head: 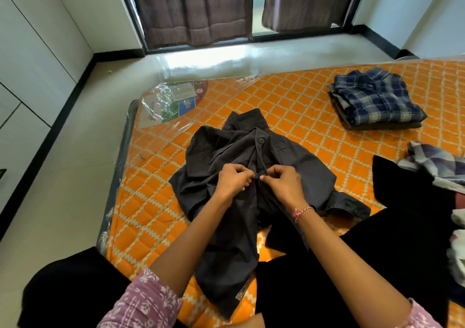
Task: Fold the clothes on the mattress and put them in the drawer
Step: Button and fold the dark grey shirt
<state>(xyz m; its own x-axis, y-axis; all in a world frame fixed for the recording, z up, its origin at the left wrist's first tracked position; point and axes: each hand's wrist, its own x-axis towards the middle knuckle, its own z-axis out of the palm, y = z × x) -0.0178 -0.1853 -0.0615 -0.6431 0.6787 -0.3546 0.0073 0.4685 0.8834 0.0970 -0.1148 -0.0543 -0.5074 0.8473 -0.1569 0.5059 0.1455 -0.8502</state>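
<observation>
While the dark grey shirt [241,176] lies crumpled in the middle of the frame on the orange mattress [289,101], both hands meet over its front. The left hand [232,180] has its fingers curled and pinches the shirt cloth by a button. The right hand [283,183] pinches the other edge of the shirt front, just beside the left one, so the fingertips nearly touch. A pink and white thread band [302,211] goes round the right wrist. The shirt collar points to the top of the frame, and a cuff [352,208] sticks out to the right.

In the upper right of the frame, a folded blue checked shirt [377,98] sits on top of a small pile on the mattress. At the right edge lies a loose heap of clothes [437,164], with a pale checked one on top. Clear plastic wrap [166,98] covers the mattress corner at the upper left. Brown curtains [191,7] hang at the top of the frame.
</observation>
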